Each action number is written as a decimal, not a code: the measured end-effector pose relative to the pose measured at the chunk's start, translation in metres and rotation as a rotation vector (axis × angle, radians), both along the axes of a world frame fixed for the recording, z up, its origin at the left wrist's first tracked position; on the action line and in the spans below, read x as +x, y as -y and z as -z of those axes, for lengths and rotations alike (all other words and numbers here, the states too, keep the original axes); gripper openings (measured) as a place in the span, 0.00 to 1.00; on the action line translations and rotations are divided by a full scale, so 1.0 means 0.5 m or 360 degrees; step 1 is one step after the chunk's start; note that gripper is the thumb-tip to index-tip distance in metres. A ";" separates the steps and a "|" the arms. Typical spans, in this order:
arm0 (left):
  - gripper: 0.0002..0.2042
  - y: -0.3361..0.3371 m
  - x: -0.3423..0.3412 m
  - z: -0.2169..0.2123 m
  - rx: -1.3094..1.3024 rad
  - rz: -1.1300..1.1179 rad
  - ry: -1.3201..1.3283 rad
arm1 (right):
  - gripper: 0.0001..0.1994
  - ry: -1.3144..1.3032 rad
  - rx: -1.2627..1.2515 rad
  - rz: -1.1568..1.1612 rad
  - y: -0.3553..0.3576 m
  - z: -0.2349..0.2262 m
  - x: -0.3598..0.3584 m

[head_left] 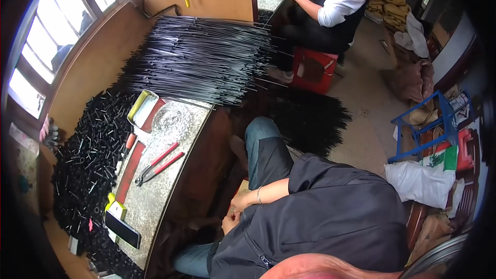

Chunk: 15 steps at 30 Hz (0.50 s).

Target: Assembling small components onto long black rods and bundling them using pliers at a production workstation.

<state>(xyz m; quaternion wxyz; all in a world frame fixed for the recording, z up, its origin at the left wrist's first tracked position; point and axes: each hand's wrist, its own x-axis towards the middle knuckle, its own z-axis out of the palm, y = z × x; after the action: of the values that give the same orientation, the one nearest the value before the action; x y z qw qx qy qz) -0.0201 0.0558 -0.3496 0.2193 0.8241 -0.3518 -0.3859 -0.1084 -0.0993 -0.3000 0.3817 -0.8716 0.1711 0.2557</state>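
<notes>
Close together over my lap, my right hand [240, 201] and my left hand [230, 222] have their fingers drawn in. A bracelet circles my right wrist. Whatever the fingers hold, if anything, is too small and shaded to make out. A tan, cardboard-coloured piece [242, 186] shows just beyond my right hand. Beside my lap stands a speckled worktop [161, 196]. On it lie red-handled pincers [159, 164], a smartphone [123, 229], a clear round dish [171, 120], a yellow tray [143, 108] and a red-handled tool [129, 142].
Many thin black rods [196, 59] lie across the worktop's far end. A heap of short black parts [90, 160] covers its left side. More black rods [310, 119] are bundled on the floor. Another person [338, 5] sits beyond, near a red stool [313, 70]. A blue frame [429, 126] stands right.
</notes>
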 end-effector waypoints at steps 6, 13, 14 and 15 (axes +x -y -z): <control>0.14 0.004 -0.004 -0.013 0.0031 0.0014 0.0100 | 0.20 -0.0005 0.0009 0.0037 0.005 -0.019 -0.003; 0.14 0.013 -0.019 -0.048 -0.0094 0.0033 0.0249 | 0.18 -0.0003 0.0046 0.0003 0.004 0.008 0.000; 0.14 -0.003 -0.001 -0.003 -0.0024 0.0132 0.0400 | 0.18 0.0007 0.0039 -0.0018 0.007 -0.007 0.005; 0.13 -0.015 0.004 0.018 -0.0114 0.0074 0.0330 | 0.18 0.0012 0.0045 -0.0011 -0.002 -0.020 0.001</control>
<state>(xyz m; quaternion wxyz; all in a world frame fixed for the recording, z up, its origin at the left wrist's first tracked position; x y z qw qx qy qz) -0.0182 0.0635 -0.3586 0.2021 0.8428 -0.4053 -0.2909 -0.1078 -0.0983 -0.2901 0.3939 -0.8676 0.1630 0.2560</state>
